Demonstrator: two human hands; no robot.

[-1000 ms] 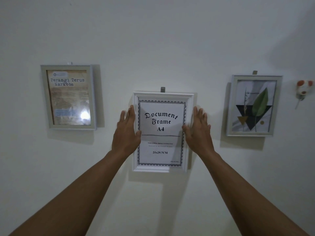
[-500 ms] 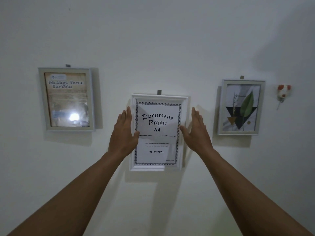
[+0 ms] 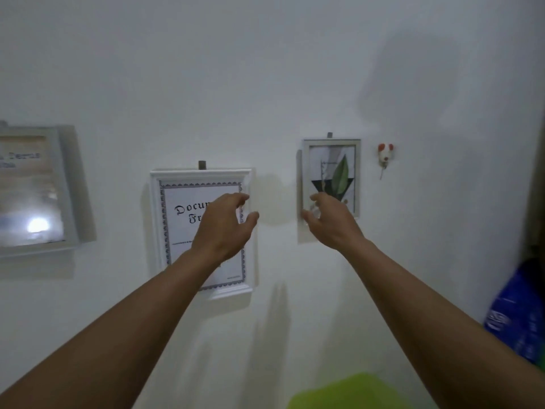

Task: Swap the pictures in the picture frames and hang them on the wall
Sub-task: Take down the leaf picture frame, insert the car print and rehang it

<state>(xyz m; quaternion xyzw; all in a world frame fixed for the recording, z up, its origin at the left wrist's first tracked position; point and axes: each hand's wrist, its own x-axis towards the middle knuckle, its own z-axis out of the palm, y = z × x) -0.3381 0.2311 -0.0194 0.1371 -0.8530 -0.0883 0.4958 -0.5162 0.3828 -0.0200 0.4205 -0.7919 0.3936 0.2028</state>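
— White plaster, is that all there is around you?

— Mostly. The pale painted wall (image 3: 265,69) fills my view, dim, with soft shadows on it. Three frames hang on it from small grey hooks. The white moulded frame holding the "Document Frame" sheet (image 3: 188,231) hangs in the middle, the slim silver frame with the green leaf print (image 3: 331,172) to its right, and the grey frame with the yellowed text poster (image 3: 32,187) at the left edge, glare on its glass.

— And your hands?

— My left hand (image 3: 222,227) is in front of the white frame's right side, fingers spread and loosely curled, gripping nothing. My right hand (image 3: 331,221) reaches the silver frame's lower left corner, fingers open; whether they touch it I cannot tell.

— Anything else?

— A small red-and-white wall ornament (image 3: 385,154) just right of the silver frame, a blue printed bag (image 3: 519,320) at the far right, and something lime green (image 3: 348,392) blurred below.
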